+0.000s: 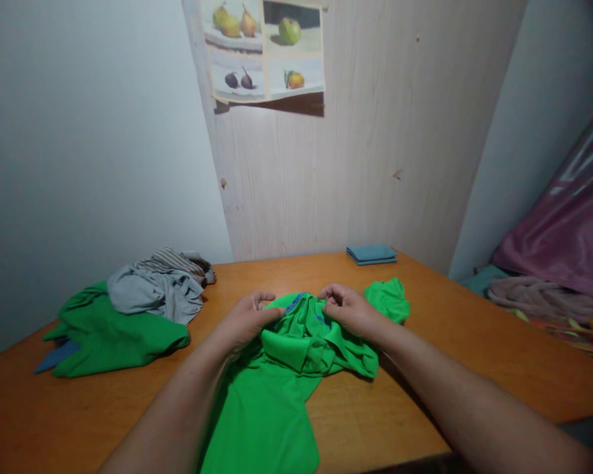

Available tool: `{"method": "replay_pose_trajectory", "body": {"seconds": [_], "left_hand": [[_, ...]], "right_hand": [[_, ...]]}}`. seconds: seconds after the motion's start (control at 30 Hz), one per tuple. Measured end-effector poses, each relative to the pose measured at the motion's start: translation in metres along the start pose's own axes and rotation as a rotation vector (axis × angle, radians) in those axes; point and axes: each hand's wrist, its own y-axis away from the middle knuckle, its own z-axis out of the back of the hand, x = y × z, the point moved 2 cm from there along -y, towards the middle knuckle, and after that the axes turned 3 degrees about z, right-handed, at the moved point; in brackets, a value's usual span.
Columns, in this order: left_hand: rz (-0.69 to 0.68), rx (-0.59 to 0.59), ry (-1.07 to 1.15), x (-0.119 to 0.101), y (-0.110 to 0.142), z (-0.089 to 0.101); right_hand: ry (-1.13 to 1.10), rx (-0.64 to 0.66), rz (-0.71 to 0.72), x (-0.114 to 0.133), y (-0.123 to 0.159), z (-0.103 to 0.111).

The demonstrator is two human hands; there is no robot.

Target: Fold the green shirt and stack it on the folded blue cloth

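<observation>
A bright green collared shirt [271,408] lies bunched on the table in front of me, its lower part spread toward the near edge. My left hand [254,319] grips the cloth by the collar, thumb on top, beside a blue patterned strip inside the neck. With curled fingers, my right hand [346,309] pinches the same shirt on the other side of the neck. A crumpled green portion shows beyond my right wrist. Some fingertips are hidden in the folds.
To the left on the wooden table [375,421] sits a pile with a green garment [113,336], a grey cloth [153,289] and a striped cloth [165,260]. A folded blue-grey cloth [371,254] lies at the back. Fabrics [538,296] are heaped at right.
</observation>
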Motion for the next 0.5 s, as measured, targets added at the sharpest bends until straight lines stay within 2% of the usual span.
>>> {"method": "replay_pose_trajectory", "body": {"seconds": [0.1, 0.2, 0.33, 0.4, 0.5], "left_hand": [[-0.035, 0.021, -0.154, 0.000, 0.000, 0.002], [-0.156, -0.115, -0.286, 0.002, -0.005, 0.010], [-0.252, -0.309, -0.272, 0.003, -0.011, 0.024], [-0.281, -0.399, -0.332, 0.001, -0.011, 0.029], [-0.354, -0.483, -0.538, -0.005, -0.007, 0.030]], "right_hand": [[0.041, -0.076, 0.076, 0.005, 0.001, 0.004], [0.111, -0.164, 0.125, 0.011, 0.002, 0.011], [0.137, -0.272, 0.162, 0.018, 0.004, 0.016], [0.159, -0.281, 0.189, 0.021, 0.005, 0.015], [0.214, -0.261, 0.208, 0.022, 0.006, 0.013]]}}
